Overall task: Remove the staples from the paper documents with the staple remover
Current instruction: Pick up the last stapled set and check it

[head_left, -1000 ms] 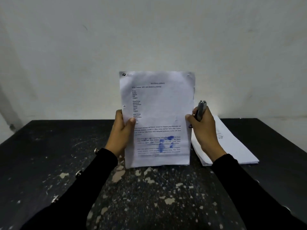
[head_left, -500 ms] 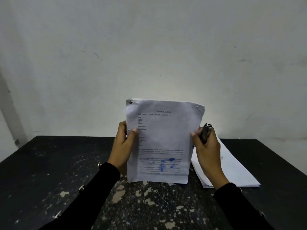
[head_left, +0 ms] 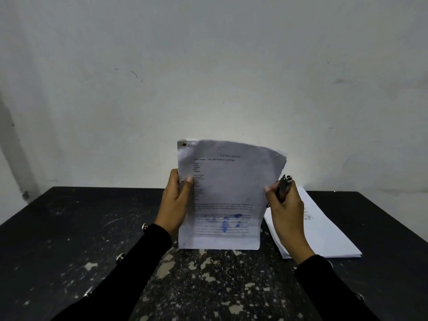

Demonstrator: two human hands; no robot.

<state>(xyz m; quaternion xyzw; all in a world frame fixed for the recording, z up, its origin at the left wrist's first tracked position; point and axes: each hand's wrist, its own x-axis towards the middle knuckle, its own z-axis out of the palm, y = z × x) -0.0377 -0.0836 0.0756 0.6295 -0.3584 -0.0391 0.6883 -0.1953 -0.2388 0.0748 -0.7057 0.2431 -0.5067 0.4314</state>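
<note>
While both hands (head_left: 176, 200) still grip document (head_left: 227, 193), top right corner now droops; right holds staple remover (head_left: 283, 187).

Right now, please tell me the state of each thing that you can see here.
document: held upright above the table, top bending back
left hand: grips the document's left edge
right hand: pinches the right edge, also holds the staple remover
paper stack: lying flat on the table

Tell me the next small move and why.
Probably lay the document flat on the table: both hands hold it upright, and the right hand also grips the staple remover, so it can't reach the top-left staple.
</note>
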